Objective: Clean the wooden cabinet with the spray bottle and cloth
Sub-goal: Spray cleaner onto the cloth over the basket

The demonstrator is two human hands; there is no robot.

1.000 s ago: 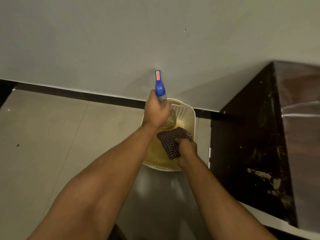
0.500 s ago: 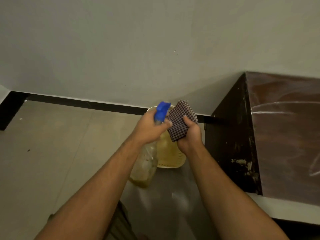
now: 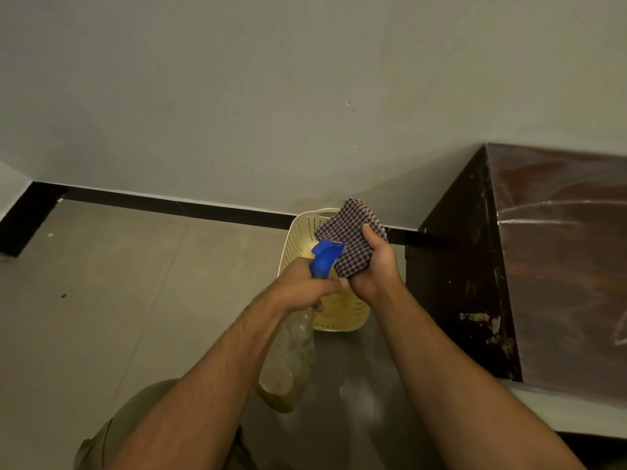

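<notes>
My left hand point(image 3: 300, 286) grips the neck of a clear spray bottle point(image 3: 291, 361) with a blue trigger head point(image 3: 325, 257); a little yellowish liquid sits at its bottom. The nozzle points at a folded dark checked cloth point(image 3: 349, 237), which my right hand point(image 3: 375, 266) holds up from below, just right of the nozzle. Both are held above the floor in front of me. The dark wooden cabinet point(image 3: 556, 266) stands at the right, its top streaked and its side panel scuffed.
A cream perforated plastic basket point(image 3: 302, 232) sits on the tiled floor point(image 3: 118, 283) against the grey wall point(image 3: 271, 96), just behind my hands. A black skirting strip point(image 3: 169, 205) runs along the wall base. My knee point(image 3: 135, 429) shows at the bottom.
Both hands lifted the bottle and the cloth out of the basket. The bottle swung from nozzle-up to hanging down, its nozzle now aimed at the raised cloth.
</notes>
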